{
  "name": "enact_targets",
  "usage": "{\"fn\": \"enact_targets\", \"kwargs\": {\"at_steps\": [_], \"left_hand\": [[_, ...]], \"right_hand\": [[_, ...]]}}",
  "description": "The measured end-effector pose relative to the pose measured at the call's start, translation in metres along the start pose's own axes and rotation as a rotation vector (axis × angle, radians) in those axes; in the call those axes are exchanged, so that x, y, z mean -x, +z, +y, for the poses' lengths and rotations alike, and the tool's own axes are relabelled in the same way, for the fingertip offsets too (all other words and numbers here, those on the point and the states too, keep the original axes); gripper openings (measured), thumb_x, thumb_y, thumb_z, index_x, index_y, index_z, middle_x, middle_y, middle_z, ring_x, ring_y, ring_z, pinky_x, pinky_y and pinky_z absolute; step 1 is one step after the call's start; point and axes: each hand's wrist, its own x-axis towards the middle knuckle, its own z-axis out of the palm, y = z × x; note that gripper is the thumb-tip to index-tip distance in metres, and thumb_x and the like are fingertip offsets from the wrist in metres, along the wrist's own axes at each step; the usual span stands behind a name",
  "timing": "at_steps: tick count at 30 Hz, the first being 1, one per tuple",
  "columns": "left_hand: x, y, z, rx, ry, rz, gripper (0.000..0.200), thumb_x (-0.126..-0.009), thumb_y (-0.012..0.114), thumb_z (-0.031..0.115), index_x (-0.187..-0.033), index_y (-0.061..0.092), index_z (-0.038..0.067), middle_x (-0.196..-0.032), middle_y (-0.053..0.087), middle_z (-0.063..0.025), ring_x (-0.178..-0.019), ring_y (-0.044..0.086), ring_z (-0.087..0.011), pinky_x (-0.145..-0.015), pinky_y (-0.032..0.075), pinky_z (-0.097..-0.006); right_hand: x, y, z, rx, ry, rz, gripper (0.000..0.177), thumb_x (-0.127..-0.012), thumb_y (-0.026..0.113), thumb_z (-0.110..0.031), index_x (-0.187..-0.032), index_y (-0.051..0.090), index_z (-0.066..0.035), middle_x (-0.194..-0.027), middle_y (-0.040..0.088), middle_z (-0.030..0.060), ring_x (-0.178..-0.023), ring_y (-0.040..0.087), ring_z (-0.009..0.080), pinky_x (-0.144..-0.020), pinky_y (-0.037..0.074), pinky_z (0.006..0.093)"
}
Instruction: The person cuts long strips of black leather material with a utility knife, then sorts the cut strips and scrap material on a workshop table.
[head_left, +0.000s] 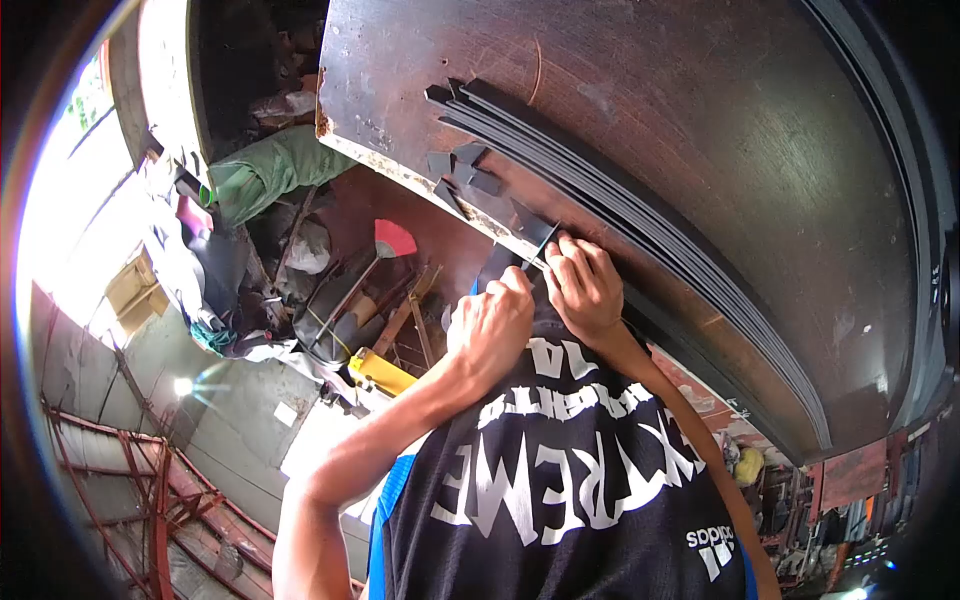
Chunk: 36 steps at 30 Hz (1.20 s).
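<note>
At the near edge of a dark table (pixel 700 130), my left hand (pixel 492 325) is closed, its fingers bent round something I cannot make out. Just right of it, my right hand (pixel 585 285) rests at the table edge with curled fingers, by a thin light-coloured tool (pixel 543 248) that sticks out between the two hands. What the fingertips grip is mostly hidden. Small dark cut pieces (pixel 467 168) lie on the table beyond my hands. A stack of long dark strips (pixel 600 185) curves along the tabletop to the right.
More long dark strips (pixel 890 110) run along the table's far right side. Left of the table are a green cloth (pixel 275 170), a red fan-shaped object (pixel 395 239), a yellow object (pixel 380 373) and piled clutter. Racked items (pixel 860 510) stand at the lower right.
</note>
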Motion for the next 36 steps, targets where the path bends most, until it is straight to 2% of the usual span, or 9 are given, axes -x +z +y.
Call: {"fn": "enact_targets", "kwargs": {"at_steps": [6,9,15,17,18,24,27,35,36], "left_hand": [[0.001,-0.006,0.001,-0.001,0.005,-0.014,0.009,-0.086,0.052,0.005,-0.091,0.050,-0.003,-0.074,0.065,-0.0221,-0.062,0.069,-0.0328,-0.056,0.056,-0.0406],[0.007,-0.001,-0.005,0.050,-0.035,-0.034,0.014,-0.088,0.049,0.008,-0.098,0.048,-0.002,-0.080,0.067,-0.0234,-0.069,0.069,-0.0383,-0.061,0.055,-0.0458],[0.018,0.011,-0.013,0.141,0.004,0.096,0.020,-0.093,0.054,0.015,-0.105,0.048,-0.001,-0.090,0.066,-0.0223,-0.073,0.068,-0.0377,-0.060,0.053,-0.0462],[0.022,0.015,-0.017,0.158,0.043,0.194,0.028,-0.094,0.056,0.018,-0.114,0.049,0.000,-0.091,0.065,-0.0211,-0.073,0.067,-0.0377,-0.061,0.053,-0.0455],[0.024,0.020,-0.021,0.161,0.080,0.259,0.038,-0.093,0.058,0.018,-0.126,0.048,0.002,-0.090,0.065,-0.0199,-0.070,0.067,-0.0368,-0.058,0.053,-0.0451],[0.025,0.031,-0.027,0.067,0.074,0.283,0.044,-0.093,0.055,0.015,-0.135,0.046,0.006,-0.075,0.063,-0.0164,-0.059,0.066,-0.0344,-0.050,0.052,-0.0446],[0.023,0.038,-0.027,0.076,0.040,0.160,0.064,-0.083,0.056,0.014,-0.144,0.036,0.006,-0.082,0.065,-0.0186,-0.072,0.069,-0.0354,-0.057,0.052,-0.0455],[0.029,0.020,-0.025,0.062,0.098,0.161,0.068,-0.081,0.055,0.012,-0.145,0.036,0.000,-0.077,0.065,-0.0189,-0.063,0.068,-0.0340,-0.053,0.051,-0.0450],[0.031,0.019,-0.025,0.022,0.113,0.217,0.059,-0.085,0.056,0.013,-0.141,0.041,0.001,-0.068,0.063,-0.0161,-0.056,0.065,-0.0316,-0.049,0.050,-0.0431]], "right_hand": [[0.002,0.002,0.001,-0.054,0.038,0.004,0.015,-0.081,0.068,-0.006,-0.096,0.064,-0.003,-0.096,0.067,0.0091,-0.087,0.062,0.0221,-0.078,0.053,0.0296],[0.002,0.000,0.000,-0.001,0.030,-0.012,0.014,-0.081,0.068,-0.006,-0.095,0.063,-0.004,-0.095,0.065,0.0080,-0.086,0.062,0.0217,-0.077,0.053,0.0296],[0.006,0.004,-0.002,0.035,-0.008,0.041,0.018,-0.080,0.068,-0.006,-0.099,0.064,-0.005,-0.096,0.063,0.0079,-0.085,0.062,0.0211,-0.075,0.053,0.0292],[0.007,0.005,-0.002,0.050,-0.018,0.048,0.020,-0.080,0.068,-0.007,-0.100,0.065,-0.004,-0.097,0.063,0.0079,-0.085,0.062,0.0212,-0.076,0.053,0.0296],[0.007,0.005,-0.003,0.055,-0.025,0.050,0.021,-0.080,0.068,-0.007,-0.100,0.065,-0.004,-0.098,0.063,0.0079,-0.086,0.062,0.0214,-0.076,0.053,0.0300],[0.009,0.007,-0.003,0.026,-0.030,0.059,0.025,-0.080,0.067,-0.008,-0.104,0.065,-0.003,-0.101,0.064,0.0080,-0.090,0.061,0.0224,-0.080,0.053,0.0320],[0.009,0.004,-0.004,0.015,-0.028,0.039,0.026,-0.080,0.067,-0.008,-0.106,0.064,-0.003,-0.102,0.064,0.0082,-0.091,0.061,0.0228,-0.081,0.052,0.0323],[0.009,0.007,-0.003,0.055,-0.033,0.022,0.023,-0.080,0.068,-0.009,-0.102,0.063,-0.004,-0.101,0.065,0.0071,-0.090,0.061,0.0210,-0.080,0.052,0.0305],[0.009,0.007,-0.004,0.054,-0.030,0.022,0.022,-0.080,0.069,-0.009,-0.101,0.063,-0.004,-0.101,0.065,0.0068,-0.090,0.061,0.0203,-0.080,0.052,0.0299]]}}
